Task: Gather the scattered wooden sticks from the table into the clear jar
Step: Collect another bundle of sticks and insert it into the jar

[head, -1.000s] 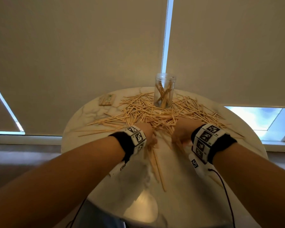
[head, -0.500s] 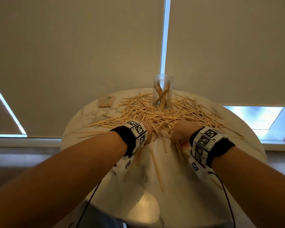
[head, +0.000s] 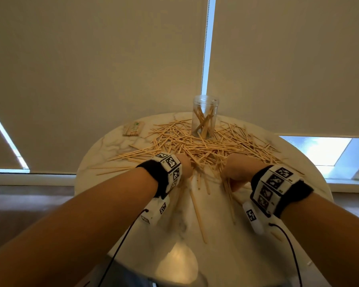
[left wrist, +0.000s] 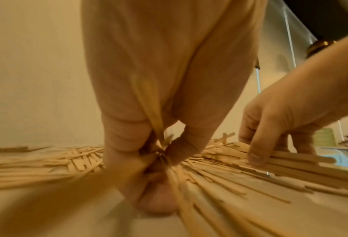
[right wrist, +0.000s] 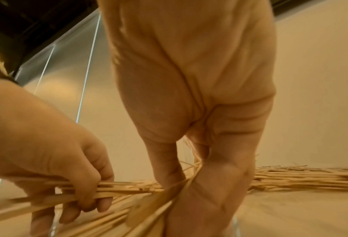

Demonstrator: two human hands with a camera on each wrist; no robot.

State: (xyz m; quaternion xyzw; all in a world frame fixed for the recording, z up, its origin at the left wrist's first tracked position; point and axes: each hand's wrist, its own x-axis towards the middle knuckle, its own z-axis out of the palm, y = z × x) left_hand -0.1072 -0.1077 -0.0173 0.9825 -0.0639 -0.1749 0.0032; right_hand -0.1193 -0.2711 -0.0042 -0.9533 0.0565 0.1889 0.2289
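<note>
A wide heap of thin wooden sticks (head: 197, 145) covers the far half of the round marble table (head: 226, 255). The clear jar (head: 204, 117) stands upright behind the heap with a few sticks leaning inside. My left hand (head: 184, 165) is at the near edge of the heap, its fingers curled round a bunch of sticks (left wrist: 158, 150). My right hand (head: 234, 172) is beside it, a little apart, and grips another bunch of sticks (right wrist: 160, 202) that trails toward me. The head view hides both sets of fingertips.
A small packet of sticks (head: 133, 129) lies at the table's far left. A few loose sticks (head: 198, 216) lie between my wrists on the near half. Closed roller blinds (head: 91, 59) hang right behind the table. A black cable (head: 122, 241) hangs from my left wrist.
Both hands have edged forward to the near edge of the heap, dragging their bunches along. Loose sticks lie on the table between my wrists.
</note>
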